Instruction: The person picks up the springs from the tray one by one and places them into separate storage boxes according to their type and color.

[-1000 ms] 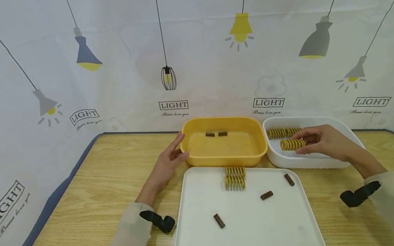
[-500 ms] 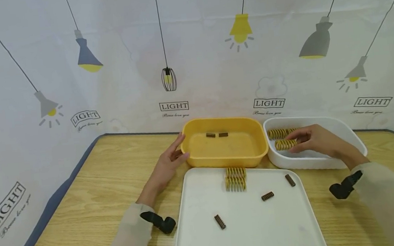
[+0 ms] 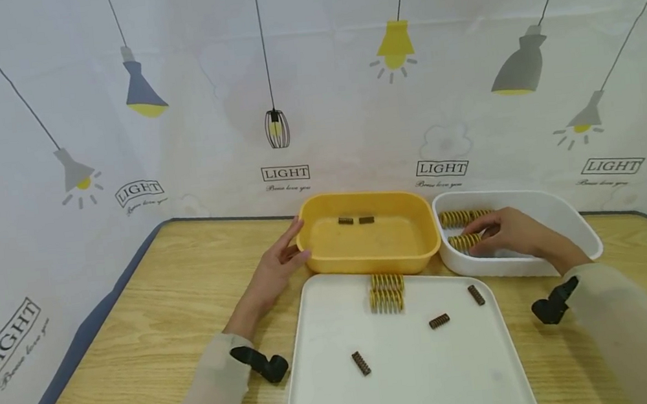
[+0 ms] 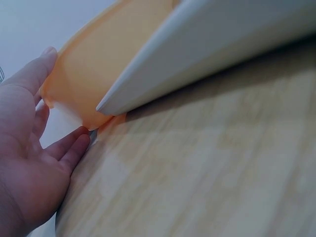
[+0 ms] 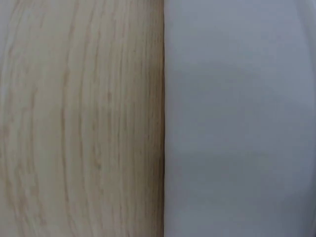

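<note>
Pointing left-right, a yellow spring (image 3: 464, 243) is pinched inside the white bin (image 3: 499, 267).
Its right end is held by the nearer right hand (image 3: 508, 234); the yellow bin (image 3: 367, 264) is touched by the left hand (image 3: 273, 270), fingers relaxed.

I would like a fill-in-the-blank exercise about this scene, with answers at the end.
The right hand holds a coil spring coloured ____.
The yellow bin is touched by the person's ____ hand.
Inside that bin lie exactly ____ dark springs.
Exactly ____ brown springs lie on the white tray.

Missing words: yellow; left; two; three.
</note>
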A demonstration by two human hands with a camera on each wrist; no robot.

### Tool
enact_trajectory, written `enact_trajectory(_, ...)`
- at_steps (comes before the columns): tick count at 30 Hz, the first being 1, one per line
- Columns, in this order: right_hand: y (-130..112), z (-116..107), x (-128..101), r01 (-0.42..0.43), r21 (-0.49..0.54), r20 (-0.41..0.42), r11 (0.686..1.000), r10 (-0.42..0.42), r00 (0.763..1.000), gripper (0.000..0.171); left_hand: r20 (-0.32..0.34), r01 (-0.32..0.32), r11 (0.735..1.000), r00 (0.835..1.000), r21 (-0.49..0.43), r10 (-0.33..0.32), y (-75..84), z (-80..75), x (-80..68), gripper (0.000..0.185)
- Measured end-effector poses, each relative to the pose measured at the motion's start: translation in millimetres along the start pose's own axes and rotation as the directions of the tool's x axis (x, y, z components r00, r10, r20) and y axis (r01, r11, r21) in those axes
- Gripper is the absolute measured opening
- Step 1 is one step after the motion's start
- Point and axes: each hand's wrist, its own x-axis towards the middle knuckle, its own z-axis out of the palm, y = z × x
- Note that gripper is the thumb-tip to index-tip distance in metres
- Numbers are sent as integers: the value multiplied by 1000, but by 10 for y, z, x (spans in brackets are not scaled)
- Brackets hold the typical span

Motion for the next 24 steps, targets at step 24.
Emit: enact_trajectory(24, -52, -91, -74, 34, 29, -113, 999, -31, 993, 43, 4, -4, 999, 1000, -40, 4, -50, -17, 23, 61)
